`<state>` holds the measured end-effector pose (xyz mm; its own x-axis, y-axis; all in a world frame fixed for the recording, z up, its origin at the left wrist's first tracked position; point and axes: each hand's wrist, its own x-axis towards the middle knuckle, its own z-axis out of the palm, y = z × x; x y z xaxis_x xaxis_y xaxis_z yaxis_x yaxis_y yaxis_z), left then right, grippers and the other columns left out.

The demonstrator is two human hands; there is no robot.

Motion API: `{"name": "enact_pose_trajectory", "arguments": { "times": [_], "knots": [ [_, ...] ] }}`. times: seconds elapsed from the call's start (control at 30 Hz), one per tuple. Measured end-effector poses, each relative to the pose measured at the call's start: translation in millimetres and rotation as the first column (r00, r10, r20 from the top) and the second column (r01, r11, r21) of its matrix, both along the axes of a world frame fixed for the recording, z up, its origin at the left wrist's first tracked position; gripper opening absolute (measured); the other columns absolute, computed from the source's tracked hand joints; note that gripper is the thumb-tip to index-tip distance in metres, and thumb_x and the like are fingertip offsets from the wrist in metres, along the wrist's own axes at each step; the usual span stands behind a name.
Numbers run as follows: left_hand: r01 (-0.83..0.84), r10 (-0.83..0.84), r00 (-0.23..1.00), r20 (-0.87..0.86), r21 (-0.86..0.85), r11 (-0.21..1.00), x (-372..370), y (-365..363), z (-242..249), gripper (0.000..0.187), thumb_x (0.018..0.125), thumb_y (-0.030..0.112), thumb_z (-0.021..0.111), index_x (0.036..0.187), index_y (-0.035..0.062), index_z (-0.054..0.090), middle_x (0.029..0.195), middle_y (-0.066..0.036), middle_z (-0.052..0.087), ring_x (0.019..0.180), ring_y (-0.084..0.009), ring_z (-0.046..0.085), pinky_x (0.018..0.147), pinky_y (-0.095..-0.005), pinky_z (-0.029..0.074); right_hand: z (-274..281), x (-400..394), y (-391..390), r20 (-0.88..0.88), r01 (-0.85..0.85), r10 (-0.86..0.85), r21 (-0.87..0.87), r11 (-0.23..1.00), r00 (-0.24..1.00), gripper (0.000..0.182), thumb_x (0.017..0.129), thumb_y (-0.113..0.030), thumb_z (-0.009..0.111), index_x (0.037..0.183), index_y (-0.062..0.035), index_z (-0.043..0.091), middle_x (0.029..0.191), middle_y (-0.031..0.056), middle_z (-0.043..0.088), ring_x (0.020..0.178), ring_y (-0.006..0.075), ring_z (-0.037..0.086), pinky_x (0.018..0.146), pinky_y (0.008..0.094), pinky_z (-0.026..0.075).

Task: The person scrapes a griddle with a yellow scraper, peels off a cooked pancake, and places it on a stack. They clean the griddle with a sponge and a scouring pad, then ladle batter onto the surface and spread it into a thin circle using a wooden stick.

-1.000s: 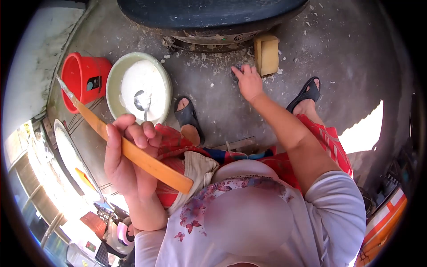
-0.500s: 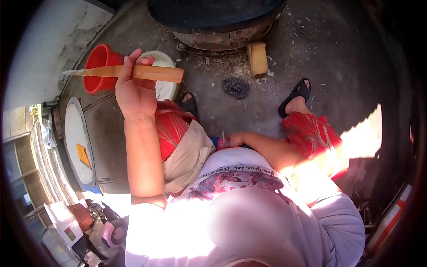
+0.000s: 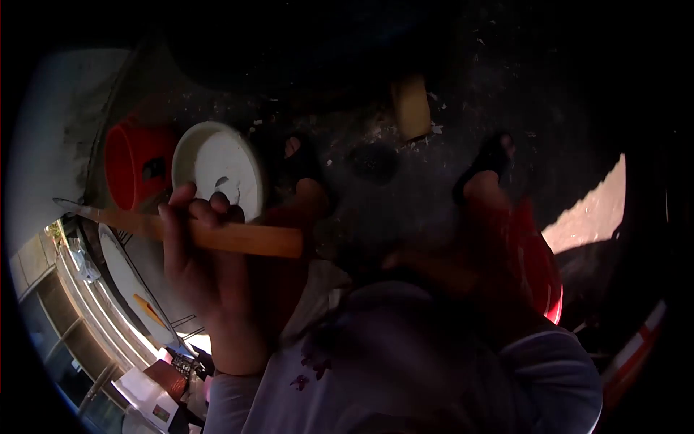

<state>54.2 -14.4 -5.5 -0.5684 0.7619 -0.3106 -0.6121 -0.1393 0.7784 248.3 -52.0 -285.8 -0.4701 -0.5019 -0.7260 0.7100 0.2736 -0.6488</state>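
My left hand is raised at the left, its fingers closed around a flat wooden tool with a narrow pale tip. The tool lies nearly level, the tip pointing left. Behind the fingers stands a pale round tub with white contents, and a red bucket is beside it. My right hand is low at my lap, in deep shadow. Its fingers, and anything they touch, cannot be made out.
A yellowish block rests on the dark floor near a large dark round object at the top. A dark wiry clump lies between my feet. At the left leans a white oval board with a yellow scraper.
The picture has turned much darker. My left hand and the wooden tool are lower in view and slightly left. The tub and bucket also appear lower. My right hand remains at my lap.
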Motion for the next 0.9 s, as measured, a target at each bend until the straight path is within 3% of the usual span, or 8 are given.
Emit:
{"name": "enact_pose_trajectory", "arguments": {
  "times": [0.07,0.17,0.23,0.4,0.73,0.8,0.87,0.9],
  "knots": [
    [0.020,-0.021,0.998,-0.058,-0.014,1.000,-2,16,-1,0.034,0.094,0.030,0.035,0.103,0.0008,0.051,0.067,-0.007,0.051,0.081,-0.0193,0.050,0.077,-0.0329,0.041,-4,-4,16,0.013,-0.013,0.014,-0.064,0.998,1.000,0.034,0.072,-0.026,0.062,0.097,-0.0033,0.062,0.089,0.0103,0.062,0.080,0.0192,0.058,0.069,0.0326,0.046],
    [-0.232,0.251,0.964,0.085,-0.184,0.955,-24,48,-6,0.036,0.095,0.032,0.033,0.106,0.0023,0.051,0.068,-0.005,0.051,0.080,-0.0194,0.051,0.076,-0.0322,0.042,1,-7,33,0.048,-0.034,0.041,-0.141,0.989,0.998,0.032,0.072,-0.026,0.062,0.096,-0.0037,0.062,0.086,0.0093,0.061,0.077,0.0184,0.058,0.066,0.0319,0.046],
    [-0.164,0.155,0.986,-0.058,-0.199,0.966,-37,72,-10,0.035,0.095,0.031,0.034,0.106,0.0024,0.051,0.070,-0.005,0.051,0.084,-0.0187,0.051,0.077,-0.0313,0.040,5,-12,46,0.069,-0.038,0.052,-0.179,0.983,0.996,0.031,0.072,-0.025,0.062,0.095,-0.0039,0.062,0.084,0.0086,0.061,0.075,0.0178,0.057,0.065,0.0315,0.046],
    [-0.150,0.154,0.984,-0.090,0.050,0.987,-61,114,-17,0.034,0.093,0.027,0.039,0.107,-0.0021,0.051,0.076,-0.007,0.054,0.086,-0.0191,0.049,0.073,-0.0291,0.037,0,-25,88,0.139,-0.031,0.049,-0.131,0.991,0.989,0.028,0.072,-0.024,0.062,0.092,-0.0046,0.063,0.079,0.0070,0.061,0.071,0.0163,0.057,0.061,0.0304,0.046],
    [-0.115,0.132,0.976,-0.174,0.106,0.988,-40,44,-7,0.035,0.093,0.028,0.040,0.103,-0.0031,0.050,0.071,-0.007,0.053,0.081,-0.0192,0.052,0.074,-0.0294,0.040,-20,-13,89,0.260,0.064,-0.071,0.034,0.997,0.963,0.027,0.075,-0.026,0.061,0.089,-0.0027,0.063,0.075,0.0070,0.061,0.062,0.0167,0.056,0.051,0.0333,0.046],
    [-0.091,0.111,0.979,-0.169,0.117,0.989,-41,33,-9,0.037,0.092,0.029,0.041,0.101,-0.0050,0.052,0.070,-0.009,0.056,0.079,-0.0204,0.053,0.076,-0.0307,0.041,-11,-14,84,0.146,0.010,-0.038,0.189,0.982,0.989,0.033,0.077,-0.033,0.061,0.091,-0.0028,0.063,0.077,0.0079,0.061,0.063,0.0181,0.056,0.051,0.0355,0.046],
    [-0.113,0.128,0.976,-0.178,0.096,0.989,-44,29,-13,0.036,0.092,0.029,0.043,0.100,-0.0053,0.052,0.071,-0.009,0.057,0.079,-0.0201,0.054,0.076,-0.0308,0.041,47,-24,89,0.172,0.210,-0.260,0.260,0.942,0.950,0.040,0.076,-0.040,0.061,0.093,-0.0046,0.063,0.080,0.0092,0.061,0.069,0.0212,0.058,0.057,0.0372,0.047],
    [-0.099,0.119,0.974,-0.190,0.112,0.989,-47,31,-16,0.035,0.091,0.028,0.045,0.100,-0.0051,0.052,0.071,-0.009,0.058,0.078,-0.0197,0.054,0.077,-0.0310,0.041,49,-28,89,-0.010,0.158,-0.171,0.437,0.885,0.985,0.043,0.078,-0.046,0.057,0.094,-0.0068,0.063,0.081,0.0103,0.062,0.075,0.0236,0.058,0.063,0.0361,0.048]
  ]
}}
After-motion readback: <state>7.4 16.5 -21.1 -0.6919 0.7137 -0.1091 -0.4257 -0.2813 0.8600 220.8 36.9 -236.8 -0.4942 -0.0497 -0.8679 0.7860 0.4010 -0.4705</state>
